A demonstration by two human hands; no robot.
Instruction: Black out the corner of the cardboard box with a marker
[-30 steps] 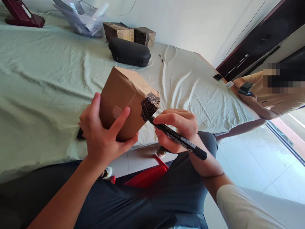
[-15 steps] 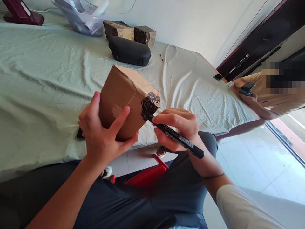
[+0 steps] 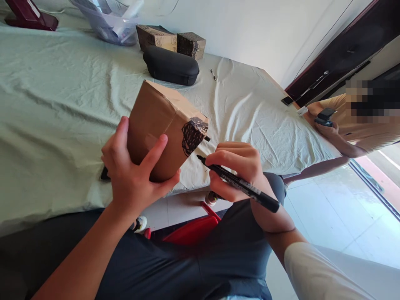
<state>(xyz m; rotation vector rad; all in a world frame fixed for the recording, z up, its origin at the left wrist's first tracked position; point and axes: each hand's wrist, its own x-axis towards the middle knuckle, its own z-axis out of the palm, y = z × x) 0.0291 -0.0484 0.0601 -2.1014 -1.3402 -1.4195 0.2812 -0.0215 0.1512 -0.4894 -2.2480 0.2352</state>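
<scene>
A brown cardboard box (image 3: 158, 118) is held tilted over the edge of the cloth-covered table, with my left hand (image 3: 133, 171) wrapped round its lower left side. One corner of the box carries a patch scribbled black (image 3: 191, 133). My right hand (image 3: 239, 168) grips a black marker pen (image 3: 240, 186), fingers closed round it. The pen's tip hangs a little to the right of and below the inked corner, not touching it.
The pale green tablecloth (image 3: 62, 100) holds a black zip case (image 3: 171, 66), two ink-covered boxes (image 3: 170, 39), a clear plastic bin (image 3: 109, 18) and a small pen (image 3: 213, 75). Another person (image 3: 346, 125) sits at the right edge holding a dark device. A red stool (image 3: 193, 229) stands below.
The marker tip has come off the blackened corner and moved down and to the right. The box has tipped slightly upward and to the left in my left hand.
</scene>
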